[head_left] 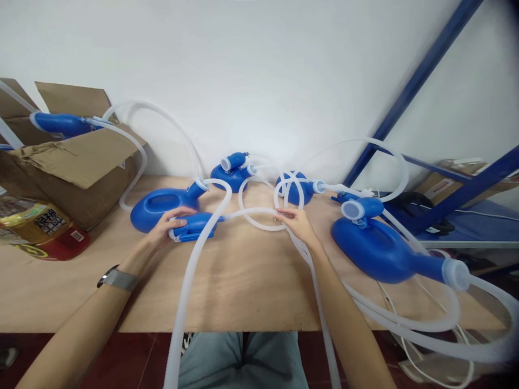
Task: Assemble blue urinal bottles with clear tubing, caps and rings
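My left hand (173, 224) is wrapped round a blue plastic urinal head (198, 223) with a whitish rim, above the wooden table. From its narrow end a translucent hose (247, 212) runs to the right, where my right hand (294, 220) pinches it between thumb and fingers. Just behind my left hand lies a blue urinal bottle (156, 202) with a loop handle. A second hose (190, 270) leaves that bottle's neck, passes in front of the urinal head and drops over the table's front edge. Loops of hose lie around my right fingertips.
More blue bottles with hoses stand at the back (229, 181), behind my right hand (298, 189) and at the right (373, 251). At the left are an open cardboard box (89, 173) and a labelled plastic jug (44, 227). A blue metal rack (405, 97) rises on the right.
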{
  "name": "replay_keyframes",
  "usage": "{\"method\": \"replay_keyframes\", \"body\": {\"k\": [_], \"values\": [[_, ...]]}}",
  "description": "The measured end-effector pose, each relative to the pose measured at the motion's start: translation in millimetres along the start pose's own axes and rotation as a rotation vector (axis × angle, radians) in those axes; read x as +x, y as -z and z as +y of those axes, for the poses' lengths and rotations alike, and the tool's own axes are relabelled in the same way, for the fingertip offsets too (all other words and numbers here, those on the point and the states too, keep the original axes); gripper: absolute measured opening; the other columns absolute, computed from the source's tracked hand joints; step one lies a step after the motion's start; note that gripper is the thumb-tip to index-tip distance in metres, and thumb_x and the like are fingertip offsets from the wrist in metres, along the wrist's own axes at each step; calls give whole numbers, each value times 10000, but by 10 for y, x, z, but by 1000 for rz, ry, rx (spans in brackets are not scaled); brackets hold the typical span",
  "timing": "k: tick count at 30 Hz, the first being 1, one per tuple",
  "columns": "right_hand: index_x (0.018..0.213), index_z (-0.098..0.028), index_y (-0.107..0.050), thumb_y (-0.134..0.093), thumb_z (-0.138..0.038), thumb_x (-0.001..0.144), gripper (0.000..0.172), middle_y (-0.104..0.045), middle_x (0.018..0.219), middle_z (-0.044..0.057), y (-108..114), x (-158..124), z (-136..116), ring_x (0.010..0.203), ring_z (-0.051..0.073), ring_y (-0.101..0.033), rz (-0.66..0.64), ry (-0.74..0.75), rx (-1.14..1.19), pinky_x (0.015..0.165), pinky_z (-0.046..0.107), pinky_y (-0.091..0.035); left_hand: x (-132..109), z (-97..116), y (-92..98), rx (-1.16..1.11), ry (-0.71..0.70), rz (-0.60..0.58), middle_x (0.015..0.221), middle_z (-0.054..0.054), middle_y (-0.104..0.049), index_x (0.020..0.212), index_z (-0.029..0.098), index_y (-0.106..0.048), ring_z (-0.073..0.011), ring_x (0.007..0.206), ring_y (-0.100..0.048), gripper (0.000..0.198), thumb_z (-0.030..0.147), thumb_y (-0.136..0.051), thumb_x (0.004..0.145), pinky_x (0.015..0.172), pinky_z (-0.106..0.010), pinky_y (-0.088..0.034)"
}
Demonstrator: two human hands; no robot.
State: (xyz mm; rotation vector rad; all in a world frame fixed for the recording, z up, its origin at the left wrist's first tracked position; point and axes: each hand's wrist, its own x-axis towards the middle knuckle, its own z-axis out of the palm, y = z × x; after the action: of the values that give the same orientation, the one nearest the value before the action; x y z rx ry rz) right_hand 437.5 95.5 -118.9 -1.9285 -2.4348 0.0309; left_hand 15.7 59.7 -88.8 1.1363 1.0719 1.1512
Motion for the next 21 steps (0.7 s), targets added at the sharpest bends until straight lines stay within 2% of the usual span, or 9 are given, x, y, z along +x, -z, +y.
{"method": "replay_keyframes", "body": {"k": [3,7,10,15,19,21], "values": [[1666,-312,-325,497,-750,875,1222,-326,1265,-207,38,-27,-30,994,-477,13,34,29,-33,855,-372,49,17,-30,27,19,-17,-4,1034,-100,-733,970,203,-815,-219,847,-674,571,405,-965,457,709,-259,-562],[1586,-467,-319,425,-711,932,1020,-250,1352,-199,73,-51,-104,1178,-450,76,181,26,-171,909,-358,147,27,-78,64,151,-87,-88,1139,-106,-723,1082,234,-809,-282,1010,-671,621,374,-967,498,796,-296,-575],[1553,-519,-304,422,-632,985,929,-217,1370,-212,70,-60,-170,1232,-418,116,269,39,-282,951,-351,150,1,-76,49,255,-150,-137,1201,-80,-715,1122,269,-800,-315,1137,-650,617,384,-954,535,885,-295,-559],[1622,-474,-263,479,-471,1043,941,-215,1378,-205,73,-82,-245,1209,-409,140,315,125,-365,980,-353,142,-39,-47,24,272,-199,-203,1243,-61,-709,1150,296,-789,-330,1204,-637,588,415,-932,593,1007,-333,-529],[1680,-396,-248,497,-466,1040,985,-224,1385,-180,170,-154,-276,1190,-418,134,284,190,-345,988,-365,150,3,-96,81,284,-225,-194,1257,-74,-695,1197,283,-760,-336,1268,-603,581,410,-915,651,1086,-361,-483],[1688,-391,-244,496,-479,1034,992,-233,1377,-186,244,-192,-282,1192,-422,127,276,208,-338,976,-369,146,21,-127,102,246,-239,-198,1345,-81,-654,1287,288,-710,-328,1334,-558,654,388,-908,673,1111,-361,-463]]}}
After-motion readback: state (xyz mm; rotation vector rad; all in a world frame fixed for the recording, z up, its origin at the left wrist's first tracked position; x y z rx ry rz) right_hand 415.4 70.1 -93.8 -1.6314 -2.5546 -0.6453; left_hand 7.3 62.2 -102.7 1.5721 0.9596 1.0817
